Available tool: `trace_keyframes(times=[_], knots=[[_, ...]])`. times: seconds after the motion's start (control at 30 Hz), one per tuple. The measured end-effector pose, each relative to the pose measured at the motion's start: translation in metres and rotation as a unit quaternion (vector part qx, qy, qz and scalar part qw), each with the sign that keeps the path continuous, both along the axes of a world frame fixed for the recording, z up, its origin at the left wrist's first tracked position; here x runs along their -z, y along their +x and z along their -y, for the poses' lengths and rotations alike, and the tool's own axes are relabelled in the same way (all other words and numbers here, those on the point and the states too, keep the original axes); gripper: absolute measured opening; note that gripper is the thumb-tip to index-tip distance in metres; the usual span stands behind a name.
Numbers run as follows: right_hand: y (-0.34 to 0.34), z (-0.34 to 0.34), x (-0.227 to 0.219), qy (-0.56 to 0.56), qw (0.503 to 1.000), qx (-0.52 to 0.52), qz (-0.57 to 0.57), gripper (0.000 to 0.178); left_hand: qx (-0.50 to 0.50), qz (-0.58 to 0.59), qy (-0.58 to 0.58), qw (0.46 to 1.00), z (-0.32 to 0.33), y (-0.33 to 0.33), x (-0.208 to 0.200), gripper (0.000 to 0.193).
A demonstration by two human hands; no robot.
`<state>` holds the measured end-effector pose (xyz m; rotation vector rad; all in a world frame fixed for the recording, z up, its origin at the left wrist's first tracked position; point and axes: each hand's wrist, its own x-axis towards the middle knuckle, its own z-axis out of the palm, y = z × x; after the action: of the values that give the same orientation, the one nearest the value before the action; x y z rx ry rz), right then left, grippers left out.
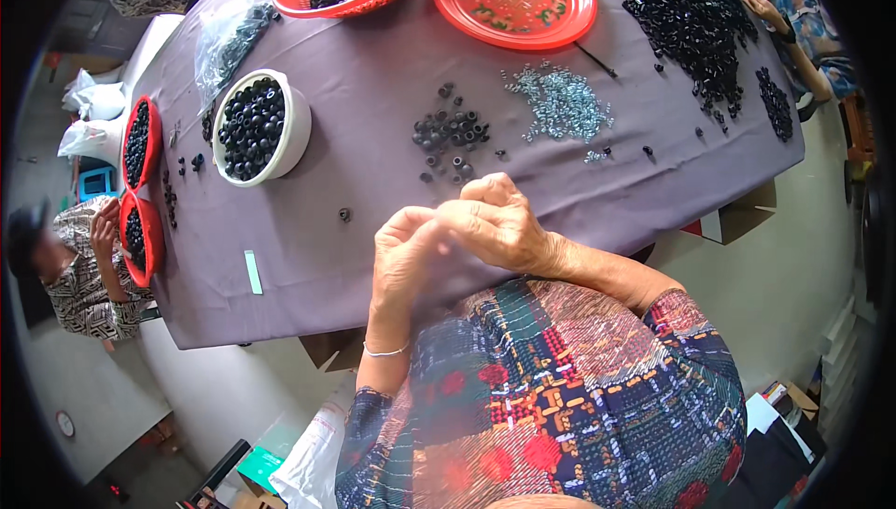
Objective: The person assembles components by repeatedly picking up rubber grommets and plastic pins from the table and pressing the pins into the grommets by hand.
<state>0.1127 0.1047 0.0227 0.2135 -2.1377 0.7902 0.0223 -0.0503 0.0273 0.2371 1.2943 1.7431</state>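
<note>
My left hand [403,246] and my right hand [499,224] meet above the near edge of the table, fingers curled and fingertips together. Both are closed in a pinch, and whatever they hold is hidden by the fingers. Just beyond them lies a loose group of small black ring-shaped parts [450,128]. To its right is a spread of tiny transparent bluish pieces [560,103]. One black part [344,215] sits alone left of my left hand.
A purple-grey cloth covers the table [308,276]. On it stand a white tub [297,131] of black parts, a red basket [350,7], a red plate [583,5] and a large black heap [677,19]. Two red bowls [155,136] line the left edge. Other people sit around.
</note>
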Motion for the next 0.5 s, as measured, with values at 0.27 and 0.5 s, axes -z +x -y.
trace_keyframes(times=[0.27,0.5], knots=[[0.015,-0.024,-0.008,-0.01,0.999,0.024,0.032,0.032,-0.041,0.093,0.006,0.995,-0.01,0.011,0.001,0.007],[0.02,-0.085,0.013,0.122,0.947,0.218,0.203,0.023,-0.088,0.117,0.0,0.989,-0.011,0.017,0.005,0.014]])
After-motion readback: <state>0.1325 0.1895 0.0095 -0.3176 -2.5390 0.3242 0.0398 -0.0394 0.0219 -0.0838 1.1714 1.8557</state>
